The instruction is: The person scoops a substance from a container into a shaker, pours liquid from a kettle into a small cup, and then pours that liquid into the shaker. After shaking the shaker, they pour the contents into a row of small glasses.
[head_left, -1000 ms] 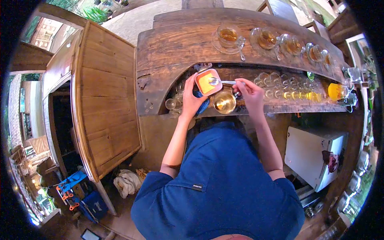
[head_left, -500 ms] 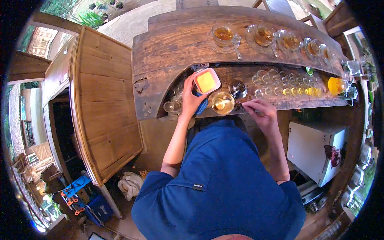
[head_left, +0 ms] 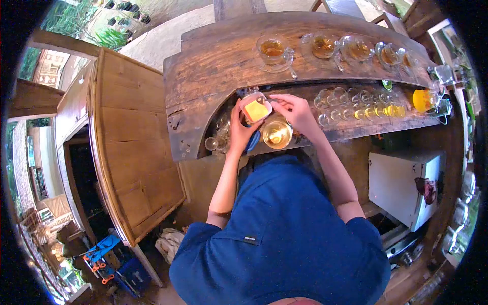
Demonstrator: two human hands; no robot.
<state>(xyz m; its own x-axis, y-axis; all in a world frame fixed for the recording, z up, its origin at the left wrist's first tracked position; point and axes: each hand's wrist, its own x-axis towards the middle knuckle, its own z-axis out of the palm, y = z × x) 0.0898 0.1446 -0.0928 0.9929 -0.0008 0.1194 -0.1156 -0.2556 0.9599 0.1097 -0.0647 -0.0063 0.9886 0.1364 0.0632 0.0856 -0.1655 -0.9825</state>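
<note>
My left hand (head_left: 240,128) is wrapped round a small square white tub (head_left: 268,109) with bright yellow-orange contents, tilted toward me. Pinched in my right hand (head_left: 297,112) is a thin-handled spoon (head_left: 260,100), its bowl over the far part of the tub. Just below my right hand, on the lower shelf of the counter, stands a glass cup (head_left: 277,135) of pale yellow liquid. A bit of blue cloth or plastic (head_left: 253,141) shows under my left hand, partly hidden by it.
Glass cups of amber drink (head_left: 272,48) on saucers with spoons line the upper wooden counter (head_left: 213,56). Rows of small glasses (head_left: 356,104), some holding yellow liquid, stand on the shelf at right, beside a yellow-filled jug (head_left: 421,101). More glassware (head_left: 212,143) is at left.
My right hand has moved left and away from me, bringing the spoon from the glass cup to over the tub. My left hand still holds the tub.
</note>
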